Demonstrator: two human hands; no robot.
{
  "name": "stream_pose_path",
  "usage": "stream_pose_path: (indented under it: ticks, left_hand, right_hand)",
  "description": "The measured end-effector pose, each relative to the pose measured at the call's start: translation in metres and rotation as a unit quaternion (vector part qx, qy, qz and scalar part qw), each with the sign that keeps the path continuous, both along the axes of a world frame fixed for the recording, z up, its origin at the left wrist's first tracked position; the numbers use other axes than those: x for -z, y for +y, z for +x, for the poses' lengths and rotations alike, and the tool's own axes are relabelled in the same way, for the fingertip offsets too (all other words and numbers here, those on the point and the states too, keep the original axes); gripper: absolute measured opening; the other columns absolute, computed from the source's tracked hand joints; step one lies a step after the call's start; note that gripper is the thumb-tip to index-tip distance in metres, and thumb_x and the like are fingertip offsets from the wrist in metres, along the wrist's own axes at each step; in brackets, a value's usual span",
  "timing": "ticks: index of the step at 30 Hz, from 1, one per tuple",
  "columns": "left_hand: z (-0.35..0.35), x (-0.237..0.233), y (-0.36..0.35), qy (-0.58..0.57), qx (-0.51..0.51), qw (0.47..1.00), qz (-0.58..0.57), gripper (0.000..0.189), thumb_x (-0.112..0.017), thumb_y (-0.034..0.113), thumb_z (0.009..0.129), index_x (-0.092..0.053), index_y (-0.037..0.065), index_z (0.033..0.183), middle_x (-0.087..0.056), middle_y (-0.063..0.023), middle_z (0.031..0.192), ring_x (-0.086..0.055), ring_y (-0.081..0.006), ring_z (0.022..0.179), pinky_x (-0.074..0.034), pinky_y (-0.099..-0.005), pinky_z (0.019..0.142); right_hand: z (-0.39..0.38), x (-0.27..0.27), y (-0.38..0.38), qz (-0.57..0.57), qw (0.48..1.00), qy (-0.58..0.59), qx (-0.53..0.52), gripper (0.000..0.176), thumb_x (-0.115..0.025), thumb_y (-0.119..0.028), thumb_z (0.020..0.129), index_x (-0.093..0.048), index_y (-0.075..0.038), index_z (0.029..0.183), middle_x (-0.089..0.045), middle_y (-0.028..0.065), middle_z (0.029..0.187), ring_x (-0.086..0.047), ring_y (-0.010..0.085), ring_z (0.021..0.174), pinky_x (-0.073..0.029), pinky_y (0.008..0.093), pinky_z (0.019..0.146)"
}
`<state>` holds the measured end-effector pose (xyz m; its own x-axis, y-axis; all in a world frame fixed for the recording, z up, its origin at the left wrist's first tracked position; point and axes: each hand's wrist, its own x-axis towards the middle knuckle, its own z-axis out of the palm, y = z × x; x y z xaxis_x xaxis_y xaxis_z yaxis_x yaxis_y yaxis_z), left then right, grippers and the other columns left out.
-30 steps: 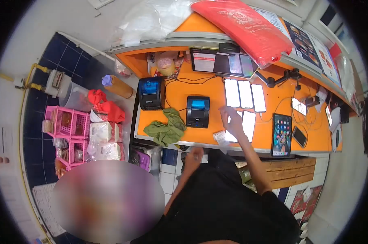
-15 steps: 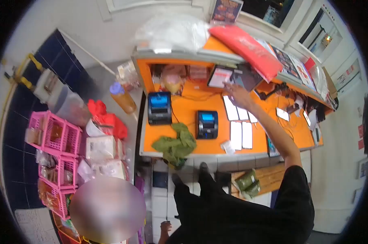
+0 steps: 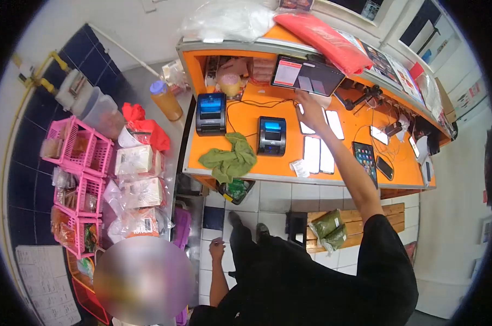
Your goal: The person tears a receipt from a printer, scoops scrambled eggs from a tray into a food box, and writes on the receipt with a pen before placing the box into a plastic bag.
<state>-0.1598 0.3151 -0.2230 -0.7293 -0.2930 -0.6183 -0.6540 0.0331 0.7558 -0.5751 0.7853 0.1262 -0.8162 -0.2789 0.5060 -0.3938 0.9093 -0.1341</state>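
My right hand (image 3: 311,114) reaches over the orange counter, just below a tablet (image 3: 307,76) that stands tilted with a red-and-white panel on its screen. Its fingers are stretched out over lit phones, partly covering one phone (image 3: 306,129); another phone (image 3: 334,125) lies beside it. Below the wrist are two more bright phones, including one phone (image 3: 312,154). My left hand (image 3: 217,249) hangs low at my side over the tiled floor, loosely curled, with nothing showing in it.
Two black receipt printers, a left printer (image 3: 211,113) and a right printer (image 3: 272,136), sit on the counter near a green cloth (image 3: 231,157). Pink baskets (image 3: 80,190) line the left side. A wooden bench (image 3: 360,231) stands below. A person's blurred head (image 3: 142,280) is lower left.
The view has shifted, bringing more of the counter's front and the floor into sight. My right hand has drawn back from the tablet screen to the phones. My left hand shows more fully.
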Motion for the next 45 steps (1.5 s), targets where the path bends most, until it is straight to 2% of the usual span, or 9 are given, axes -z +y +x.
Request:
stream_pose_path:
  ticks: [18, 26, 29, 32, 33, 34, 38, 42, 45]
  left_hand:
    - [0.234, -0.053, 0.012, -0.203, 0.178, 0.945, -0.182, 0.039, -0.06, 0.044, 0.09, -0.075, 0.01, 0.102, -0.076, -0.0112, 0.084, -0.074, -0.0259, 0.083, -0.057, -0.0412, 0.076]
    - [0.172, -0.078, 0.037, -0.165, 0.039, 0.979, -0.111, 0.031, -0.065, 0.027, 0.094, -0.068, 0.0, 0.108, -0.076, -0.0108, 0.083, -0.073, -0.018, 0.067, -0.058, -0.0343, 0.062]
    - [0.145, -0.061, 0.038, -0.107, 0.195, 0.94, -0.26, 0.042, -0.059, 0.043, 0.093, -0.072, 0.004, 0.091, -0.073, -0.0181, 0.084, -0.071, -0.0368, 0.085, -0.054, -0.0468, 0.078]
    - [0.114, -0.053, 0.044, -0.108, 0.133, 0.97, -0.174, 0.04, -0.061, 0.042, 0.093, -0.072, 0.004, 0.093, -0.072, -0.0172, 0.083, -0.07, -0.036, 0.083, -0.054, -0.0442, 0.075]
    - [0.118, -0.016, 0.041, 0.012, 0.139, 0.964, -0.226, 0.033, -0.059, 0.031, 0.099, -0.07, 0.0, 0.098, -0.073, -0.0121, 0.084, -0.071, -0.0187, 0.066, -0.054, -0.0328, 0.06]
    - [0.108, -0.027, 0.045, -0.002, 0.101, 0.981, -0.163, 0.034, -0.059, 0.034, 0.095, -0.071, 0.002, 0.101, -0.072, -0.0199, 0.094, -0.07, -0.0358, 0.09, -0.053, -0.0449, 0.08]
    - [0.1, -0.055, 0.05, 0.073, 0.055, 0.981, -0.173, 0.025, -0.058, 0.024, 0.094, -0.071, 0.003, 0.102, -0.072, -0.019, 0.101, -0.069, -0.0361, 0.099, -0.053, -0.0397, 0.086]
    - [0.119, -0.108, 0.021, 0.032, 0.009, 0.989, -0.142, 0.025, -0.062, 0.024, 0.091, -0.069, 0.014, 0.113, -0.072, -0.0131, 0.106, -0.069, -0.0305, 0.1, -0.054, -0.041, 0.087]
    - [0.152, -0.175, -0.028, 0.055, -0.05, 0.991, -0.114, 0.024, -0.06, 0.019, 0.094, -0.068, 0.007, 0.114, -0.072, -0.0134, 0.098, -0.07, -0.0265, 0.088, -0.055, -0.038, 0.082]
  right_hand:
    - [-0.022, 0.036, -0.022, 0.014, 0.998, 0.005, 0.063, 0.043, -0.06, -0.012, 0.083, -0.056, -0.006, 0.125, -0.042, 0.0139, 0.152, -0.055, 0.0306, 0.122, -0.05, 0.0491, 0.09]
    - [-0.038, 0.037, -0.008, -0.02, 0.998, -0.021, 0.053, 0.038, -0.062, -0.01, 0.082, -0.054, -0.004, 0.119, -0.037, 0.0162, 0.153, -0.055, 0.0354, 0.118, -0.048, 0.0526, 0.091]
    - [-0.023, 0.048, -0.015, -0.052, 0.998, 0.037, 0.018, 0.029, -0.061, -0.008, 0.082, -0.059, -0.003, 0.111, -0.053, 0.0202, 0.138, -0.061, 0.0371, 0.106, -0.05, 0.0513, 0.085]
    - [0.036, 0.074, -0.036, -0.17, 0.984, -0.054, -0.004, 0.021, -0.06, -0.011, 0.087, -0.061, -0.002, 0.106, -0.063, 0.021, 0.116, -0.062, 0.0384, 0.099, -0.05, 0.0495, 0.082]
    - [0.076, 0.083, -0.052, -0.233, 0.968, -0.089, 0.004, 0.018, -0.06, -0.016, 0.093, -0.063, -0.001, 0.102, -0.066, 0.0211, 0.097, -0.064, 0.0398, 0.091, -0.052, 0.0474, 0.079]
    - [0.117, 0.081, -0.07, -0.234, 0.954, -0.184, 0.041, 0.021, -0.06, -0.021, 0.096, -0.064, -0.001, 0.098, -0.066, 0.0217, 0.09, -0.065, 0.0399, 0.083, -0.053, 0.0464, 0.074]
    - [0.306, 0.194, -0.133, -0.399, 0.819, -0.412, -0.019, 0.031, -0.062, -0.026, 0.097, -0.067, 0.005, 0.092, -0.068, 0.0128, 0.081, -0.063, 0.0195, 0.075, -0.051, 0.0346, 0.072]
    - [0.386, 0.254, -0.178, -0.186, 0.716, -0.663, -0.116, 0.028, -0.063, -0.025, 0.095, -0.069, 0.002, 0.098, -0.067, 0.0082, 0.083, -0.062, 0.015, 0.083, -0.049, 0.0313, 0.075]
    - [0.358, 0.256, -0.241, -0.22, 0.773, -0.567, -0.179, 0.025, -0.062, -0.024, 0.095, -0.069, -0.001, 0.102, -0.068, 0.0059, 0.085, -0.063, 0.0155, 0.081, -0.049, 0.0307, 0.072]
